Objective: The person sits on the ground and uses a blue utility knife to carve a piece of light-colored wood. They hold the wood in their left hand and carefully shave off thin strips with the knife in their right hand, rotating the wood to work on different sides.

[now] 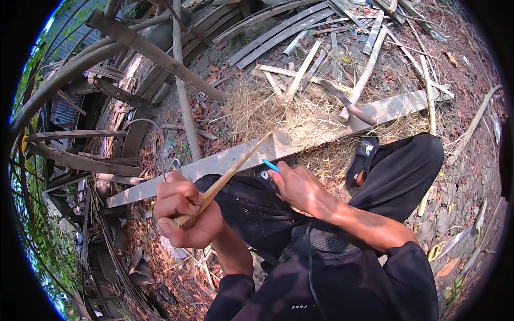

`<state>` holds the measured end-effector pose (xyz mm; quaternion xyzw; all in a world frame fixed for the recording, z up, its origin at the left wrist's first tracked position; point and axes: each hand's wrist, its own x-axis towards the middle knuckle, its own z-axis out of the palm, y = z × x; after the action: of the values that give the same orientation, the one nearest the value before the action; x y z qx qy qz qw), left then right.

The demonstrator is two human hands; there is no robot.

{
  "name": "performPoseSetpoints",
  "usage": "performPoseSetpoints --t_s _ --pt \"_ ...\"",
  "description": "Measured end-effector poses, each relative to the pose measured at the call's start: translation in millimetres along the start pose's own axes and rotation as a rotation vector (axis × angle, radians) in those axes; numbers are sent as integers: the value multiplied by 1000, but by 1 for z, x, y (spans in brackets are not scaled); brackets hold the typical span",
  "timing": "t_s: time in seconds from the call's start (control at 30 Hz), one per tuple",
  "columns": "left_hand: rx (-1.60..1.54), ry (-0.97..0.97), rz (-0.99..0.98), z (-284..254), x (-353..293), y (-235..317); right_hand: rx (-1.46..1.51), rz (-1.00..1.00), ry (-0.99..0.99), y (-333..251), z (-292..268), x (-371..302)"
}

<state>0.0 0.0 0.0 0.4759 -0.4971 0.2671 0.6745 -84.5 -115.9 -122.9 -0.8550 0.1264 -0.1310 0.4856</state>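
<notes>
My left hand point(188, 209) is closed around the thick end of a wooden stick point(235, 169). The stick slants up and to the right, narrowing to a point above the plank. In my right hand point(301, 188) is a slim bright blue pen-like thing point(271, 165). Its tip pokes out from my fingers just right of the stick, apart from it; the rest is hidden in my grip. A long grey plank point(214, 167) runs across in front of my legs. On its right part lies a knife point(339, 99) with a dark blade and wooden handle.
Pale shavings point(251, 109) heap over and beyond the plank. Split bamboo and wood strips point(302, 72) litter the ground beyond. At the left stand weathered poles and beams point(155, 53). My bent right leg point(404, 171) is close to the plank's right part.
</notes>
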Motion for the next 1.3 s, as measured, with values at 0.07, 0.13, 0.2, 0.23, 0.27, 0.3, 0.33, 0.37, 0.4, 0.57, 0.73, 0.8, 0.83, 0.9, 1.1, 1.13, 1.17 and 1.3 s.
performPoseSetpoints --t_s 0.07,0.13,0.2,0.23,0.27,0.3,0.33,0.37,0.4,0.57,0.73,0.8,0.83,0.9,1.1,1.13,1.17,1.3 --pt "-79 102 -33 2 0 -4 116 -131 109 -29 -12 -7" --pt "-59 148 -44 10 -2 -1 156 -181 31 -36 -13 -14" --pt "-44 147 -51 12 -2 0 67 -16 -33 -12 4 -8" --pt "-43 132 -46 11 -3 -1 -23 117 -76 7 2 2" --pt "-37 116 -38 9 -4 -1 -30 93 -107 21 -6 9" --pt "-26 87 -40 4 -4 0 26 37 -60 10 -7 8" --pt "-57 95 -24 3 -3 0 62 -28 -8 -8 -18 6" --pt "-52 119 -27 3 -3 0 100 -80 30 -24 -26 -1" --pt "-46 136 -32 3 -1 1 109 -208 87 -35 -26 -6" --pt "-52 105 -32 7 -3 1 -14 -52 26 -1 -1 2" --pt "-63 104 -34 13 -1 0 80 -134 55 -30 -10 -10" --pt "-75 102 -28 13 2 -2 16 -223 117 -6 10 -11" --pt "-72 116 -16 13 4 -3 -4 -145 69 0 3 -6" --pt "-58 142 -6 8 4 0 -35 19 -34 4 -8 5" --pt "10 174 -8 24 2 -1 139 -127 38 -15 -4 -5" --pt "-38 113 -5 17 1 -1 84 6 -47 6 5 1" --pt "-24 138 -4 14 2 0 28 130 -129 17 7 6" --pt "10 231 8 10 2 -2 214 -31 66 -30 -31 3"
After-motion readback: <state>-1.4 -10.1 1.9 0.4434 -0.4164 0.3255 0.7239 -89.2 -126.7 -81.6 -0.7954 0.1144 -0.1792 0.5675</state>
